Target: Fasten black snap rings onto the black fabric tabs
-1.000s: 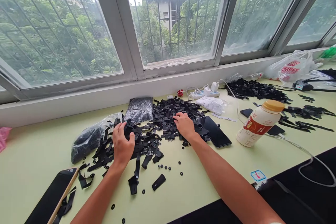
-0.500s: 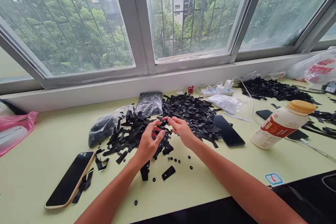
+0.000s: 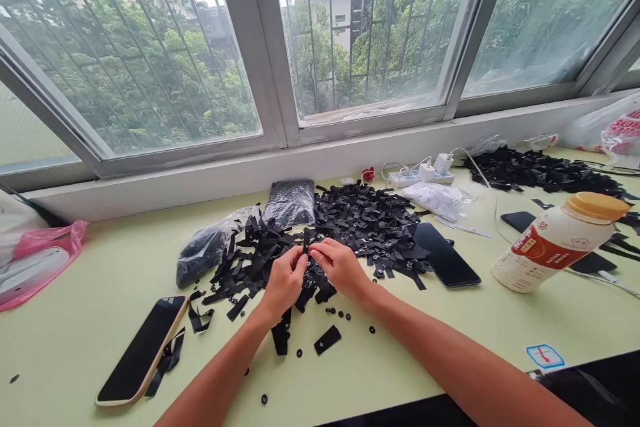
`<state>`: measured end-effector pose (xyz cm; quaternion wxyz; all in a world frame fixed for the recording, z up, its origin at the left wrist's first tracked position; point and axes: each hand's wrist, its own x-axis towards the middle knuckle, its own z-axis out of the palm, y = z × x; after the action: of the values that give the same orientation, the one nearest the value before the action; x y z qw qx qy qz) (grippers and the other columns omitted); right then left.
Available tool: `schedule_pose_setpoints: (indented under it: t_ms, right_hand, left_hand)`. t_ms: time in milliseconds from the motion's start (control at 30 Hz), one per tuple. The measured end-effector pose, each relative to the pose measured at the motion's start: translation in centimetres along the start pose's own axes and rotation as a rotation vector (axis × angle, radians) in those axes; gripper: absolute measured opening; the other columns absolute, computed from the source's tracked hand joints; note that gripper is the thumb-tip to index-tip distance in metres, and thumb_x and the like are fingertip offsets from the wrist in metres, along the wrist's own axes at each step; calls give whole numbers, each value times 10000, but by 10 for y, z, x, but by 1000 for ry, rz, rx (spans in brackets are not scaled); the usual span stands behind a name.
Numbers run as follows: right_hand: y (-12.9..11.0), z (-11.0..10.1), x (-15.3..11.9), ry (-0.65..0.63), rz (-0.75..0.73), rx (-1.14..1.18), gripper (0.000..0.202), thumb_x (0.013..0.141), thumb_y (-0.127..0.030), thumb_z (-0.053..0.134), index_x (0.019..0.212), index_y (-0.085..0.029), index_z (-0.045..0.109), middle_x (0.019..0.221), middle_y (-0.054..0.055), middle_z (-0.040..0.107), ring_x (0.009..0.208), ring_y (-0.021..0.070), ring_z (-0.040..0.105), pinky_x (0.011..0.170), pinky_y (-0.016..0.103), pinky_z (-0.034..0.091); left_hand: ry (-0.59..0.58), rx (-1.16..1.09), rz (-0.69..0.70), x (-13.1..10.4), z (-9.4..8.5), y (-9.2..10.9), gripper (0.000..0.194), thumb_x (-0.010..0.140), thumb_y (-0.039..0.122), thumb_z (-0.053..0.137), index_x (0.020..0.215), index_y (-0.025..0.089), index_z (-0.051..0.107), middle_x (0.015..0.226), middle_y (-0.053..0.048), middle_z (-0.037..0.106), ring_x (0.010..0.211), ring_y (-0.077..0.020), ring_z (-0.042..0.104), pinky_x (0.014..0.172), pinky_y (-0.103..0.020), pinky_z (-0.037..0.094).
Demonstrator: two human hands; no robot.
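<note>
My left hand (image 3: 284, 283) is closed in a pinch, thumb against fingers, on a short black fabric strip (image 3: 307, 239) that sticks up from the fingertips. My right hand (image 3: 343, 270) pinches at the same strip from the other side, its fingertips meeting the left ones. What lies right between the fingertips is mostly covered. Beneath and behind both hands spreads a loose pile of black fabric strips (image 3: 365, 217) mixed with small black round discs. Nearer me lie a single strip marked M (image 3: 328, 340) and several loose discs (image 3: 265, 399).
A phone in a pale case (image 3: 143, 350) lies at left, a dark phone (image 3: 445, 253) at right. Beyond that stands a bottle with a yellow cap (image 3: 560, 240). Plastic bags of black pieces (image 3: 203, 253) and a power strip (image 3: 420, 177) sit toward the window.
My left hand has closed from spread fingers into a pinch and met the right hand's fingertips. Both hands have come down slightly. The whole view has shifted a little.
</note>
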<state>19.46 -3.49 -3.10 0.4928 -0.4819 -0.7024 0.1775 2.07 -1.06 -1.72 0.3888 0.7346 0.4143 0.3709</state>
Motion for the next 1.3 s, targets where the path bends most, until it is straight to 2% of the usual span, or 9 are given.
schedule_pose_setpoints:
  t_ms: [133, 233, 467, 633, 767, 867, 1000, 1133, 1300]
  right_hand:
    - [4, 7, -3, -38, 4, -50, 230, 999, -319, 517, 1003, -228, 728, 902, 51, 668, 790, 185, 627, 735, 301, 481]
    - [8, 7, -3, -35, 40, -99, 167, 966, -314, 577, 928, -224, 713, 905, 48, 667, 755, 184, 619, 704, 307, 475]
    - [8, 2, -4, -80, 54, -117, 131, 956, -319, 595, 926, -221, 676, 898, 31, 638, 735, 165, 600, 683, 296, 461]
    - [5, 4, -6, -180, -40, -178, 244, 1013, -252, 463, 874, -210, 659, 886, 44, 606, 776, 167, 580, 713, 290, 441]
    - [3, 4, -7, -257, -48, -142, 282, 1022, -241, 429, 789, -200, 583, 851, 32, 575, 745, 151, 536, 694, 276, 411]
    - [-1, 4, -7, -294, 11, -44, 262, 1029, -265, 417, 796, -203, 518, 837, 14, 558, 737, 142, 508, 687, 268, 396]
    - [-5, 4, -9, -301, 116, 36, 262, 1048, -329, 365, 833, -214, 462, 837, 0, 541, 728, 142, 473, 674, 272, 374]
    - [-9, 5, -9, -264, 131, 56, 302, 1047, -348, 339, 784, -214, 400, 790, -12, 496, 696, 140, 418, 659, 280, 342]
    - [-11, 10, -5, -199, 199, 210, 341, 1029, -354, 338, 720, -212, 354, 707, -29, 446, 659, 131, 380, 619, 272, 312]
  left_hand:
    - [-42, 71, 18, -1, -2, -1, 269, 962, 384, 497, 888, 174, 647, 770, -15, 613, 671, -157, 499, 620, -264, 371]
    - [-109, 121, 43, -4, -1, 2, 272, 977, 352, 465, 853, 174, 629, 727, -3, 581, 656, -150, 476, 623, -266, 358]
    - [-138, 197, 49, -5, -1, 6, 252, 995, 289, 403, 808, 184, 537, 667, 30, 487, 618, -127, 404, 598, -261, 304]
    - [-180, 295, 53, -5, -5, 4, 263, 995, 261, 364, 753, 200, 449, 686, 22, 493, 633, -140, 428, 625, -277, 309]
    - [-205, 330, 10, -8, -8, 8, 317, 1022, 339, 322, 769, 207, 462, 715, 7, 505, 685, -165, 454, 680, -294, 326]
    - [-250, 229, -12, -7, -9, 8, 388, 1034, 427, 307, 748, 202, 442, 715, 7, 479, 699, -164, 429, 689, -296, 325]
    - [-309, -102, -65, -2, -8, 3, 429, 1010, 511, 358, 715, 199, 368, 663, 34, 362, 620, -129, 308, 583, -273, 275]
    - [-351, -359, -132, 1, -5, -2, 445, 957, 552, 474, 711, 196, 368, 635, 59, 279, 577, -103, 205, 515, -258, 179]
    - [-397, -508, -172, 4, -2, -5, 440, 939, 549, 518, 718, 193, 385, 609, 74, 248, 545, -87, 159, 490, -252, 117]
